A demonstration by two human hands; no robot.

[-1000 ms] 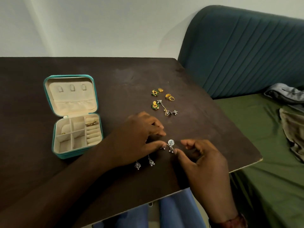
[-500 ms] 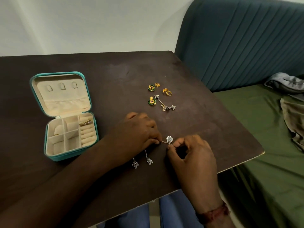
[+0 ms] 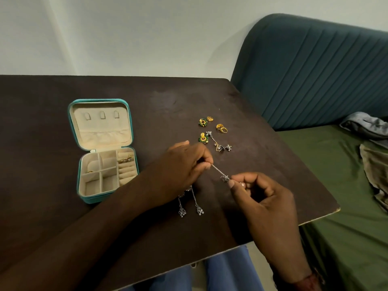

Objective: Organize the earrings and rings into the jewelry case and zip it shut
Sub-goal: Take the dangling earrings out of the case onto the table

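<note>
A teal jewelry case (image 3: 105, 196) lies open on the left of the dark table (image 3: 63, 127), with a gold piece in its ring rolls. My left hand (image 3: 178, 171) and my right hand (image 3: 258, 194) both pinch a long silver chain earring (image 3: 218, 171), stretched between them just above the table. Its dangling ends (image 3: 191, 208) hang below my left hand. Beyond the hands lie two green-and-gold earrings (image 3: 203, 131), gold rings (image 3: 221, 128) and another silver earring (image 3: 219, 143).
A teal padded headboard (image 3: 315, 70) and a bed with a green sheet (image 3: 346, 206) stand right of the table, with crumpled cloth (image 3: 373, 143) on it. The table's front right corner (image 3: 336, 208) is close to my right hand. My blue-clad knees show below the table edge.
Both hands have lifted the silver earring off the table and pulled apart, so its chain is stretched between them. My view has shifted slightly.
</note>
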